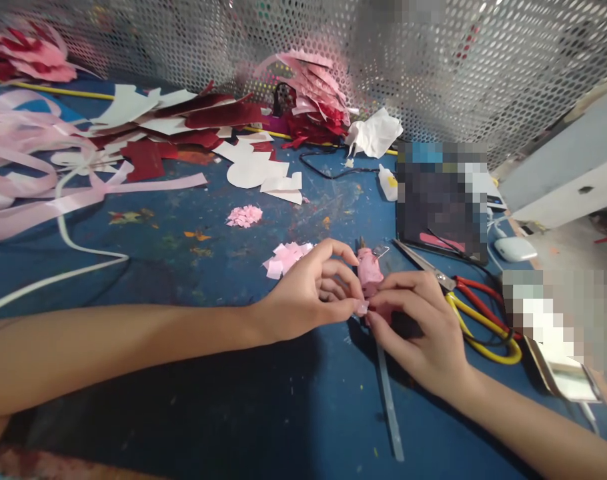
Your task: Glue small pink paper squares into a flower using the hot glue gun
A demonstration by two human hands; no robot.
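Observation:
My left hand (328, 290) pinches a small pale pink paper or ribbon piece (362, 307) between thumb and fingertips. Its fingers are curled. From the right, my right hand (421, 327) has thumb and fingers closed at the same piece, so both sets of fingertips meet there. Just beyond and partly beneath them lies a pink hot glue gun (369, 268), nozzle pointing away from me, with a wire stand (382, 253). A long translucent glue stick (389, 407) runs back from under my right hand toward me. The gun's handle is hidden by my hands.
Cut pink squares (285, 257) and a smaller pink pile (245, 215) lie left of the gun. Scissors (448, 281) with red and yellow handles lie right. A glue bottle (387, 183), pink ribbon (28, 200), paper scraps (253, 163) and perforated metal mesh (198, 47) are beyond.

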